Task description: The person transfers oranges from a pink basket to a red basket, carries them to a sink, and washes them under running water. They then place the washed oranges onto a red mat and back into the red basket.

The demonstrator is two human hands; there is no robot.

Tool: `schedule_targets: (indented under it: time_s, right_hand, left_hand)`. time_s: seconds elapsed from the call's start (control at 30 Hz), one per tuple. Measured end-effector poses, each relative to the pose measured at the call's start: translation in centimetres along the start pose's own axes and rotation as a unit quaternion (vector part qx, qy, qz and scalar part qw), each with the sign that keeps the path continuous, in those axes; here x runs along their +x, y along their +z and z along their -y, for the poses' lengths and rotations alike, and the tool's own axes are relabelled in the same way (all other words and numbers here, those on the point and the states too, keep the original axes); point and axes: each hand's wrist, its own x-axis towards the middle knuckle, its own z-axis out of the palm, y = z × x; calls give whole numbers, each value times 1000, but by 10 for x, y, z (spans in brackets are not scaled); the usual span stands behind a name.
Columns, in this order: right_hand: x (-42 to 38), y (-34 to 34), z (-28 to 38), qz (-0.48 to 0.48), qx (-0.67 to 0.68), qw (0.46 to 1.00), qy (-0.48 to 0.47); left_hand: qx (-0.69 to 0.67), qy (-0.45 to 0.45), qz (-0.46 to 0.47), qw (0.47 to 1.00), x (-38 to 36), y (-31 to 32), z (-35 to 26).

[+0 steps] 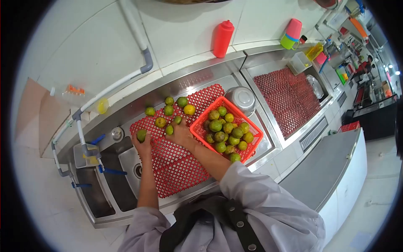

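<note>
My left hand (143, 146) is closed around a green citrus fruit (141, 135) over the left end of the red perforated mat (176, 168). Close by on the right, my right hand (183, 134) has its fingers about two green citrus fruits, one at the fingertips (169, 129) and one by the upper fingers (177, 120). Several loose green and yellowish citrus fruits lie beyond the hands, among them a yellow one (189, 110). A red-orange plastic basket (257, 145) heaped with more citrus fruits stands just right of my right forearm.
An upturned metal pot (241, 100) sits behind the basket. Steel sink basins (121, 176) with blue-handled taps lie to the left. A red squeeze bottle (223, 39) stands on the back ledge. Another basin with a red mat (285, 101) is to the right.
</note>
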Motion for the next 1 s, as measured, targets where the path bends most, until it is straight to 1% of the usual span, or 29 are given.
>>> schedule_targets:
  time_s: [0.03,0.07,0.1,0.13,0.17,0.2,0.23,0.27,0.3,0.33,0.37,0.4,0.43,0.47,0.5,0.53,0.57,0.6,0.63,0.67,0.7,0.73,0.77,0.8,0.83,0.87,0.9,0.93,1.0]
  right_hand:
    - [-29,-28,15,31,35,999,-15]
    - [-49,-34,10,54,76,995,-37]
    - [-73,-38,3,78,116,988,-59]
    - [-101,-51,-8,74,123,984,-102]
    - [-123,-69,-25,68,127,978,-150]
    - [-133,-83,-52,53,160,973,-156]
    - [-140,-97,-81,41,193,967,-161]
    - [-139,-117,-109,72,208,970,-101]
    - [-139,-141,-123,11,149,988,-43]
    - [-136,-173,-126,9,96,995,-32]
    - [-127,-201,-127,2,41,999,-22]
    - [-110,-216,-138,3,39,999,-28]
    - [-94,-226,-149,58,-18,996,-72]
    - [-85,-231,-145,115,-75,984,-116]
    - [-81,-229,-139,120,-75,983,-120]
    - [-83,-230,-114,70,-180,970,-149]
    - [-73,-217,-99,38,-200,963,-176]
    - [-62,-204,-84,5,-221,954,-201]
    - [-36,-179,-76,-11,-161,961,-225]
    - [-12,-155,-66,30,-64,970,-234]
    - [10,-133,-54,73,33,968,-240]
    - [28,-114,-40,74,29,966,-245]
    - [44,-99,-24,82,-43,980,-175]
    - [57,-88,-10,87,-117,984,-104]
    - [63,-81,6,85,-126,983,-107]
    - [68,-77,20,102,-199,973,-58]
    - [73,-74,32,115,-270,956,-5]
    - [83,-68,37,111,-278,954,-1]
    - [96,-52,30,106,-336,933,-78]
  left_hand:
    - [-93,-41,5,995,-10,5,-8]
    - [-84,-40,3,996,-19,9,-20]
    - [-146,-64,27,987,-27,11,-40]
    - [-210,-87,49,973,-36,16,-65]
    - [-248,-107,92,959,-50,26,-100]
    - [-195,-12,129,972,-61,41,-118]
    - [-148,87,153,973,-72,57,-135]
    - [-19,236,191,952,-79,70,-152]
    - [-9,220,243,945,-94,81,-168]
    - [-2,203,295,933,-108,91,-181]
    - [1,203,289,936,-117,99,-186]
    - [58,202,318,924,-124,108,-188]
    - [115,197,348,909,-130,112,-188]
    - [117,194,344,911,-133,110,-192]
    - [102,198,329,918,-134,106,-195]
    - [87,202,313,924,-133,101,-195]
    - [46,196,291,935,-127,96,-189]
    - [46,191,288,937,-117,93,-172]
    - [45,190,214,957,-101,93,-145]
    - [43,189,135,972,-81,93,-120]
    - [109,193,92,971,-58,90,-97]
    - [174,193,49,964,-37,83,-79]
    - [171,191,43,966,-17,74,-75]
    - [232,162,93,954,4,69,-71]
    - [290,133,143,937,20,65,-67]
    - [282,132,138,940,32,59,-62]
    - [299,123,195,926,42,56,-58]
    - [315,116,255,907,50,56,-56]
    - [302,115,280,904,56,54,-52]
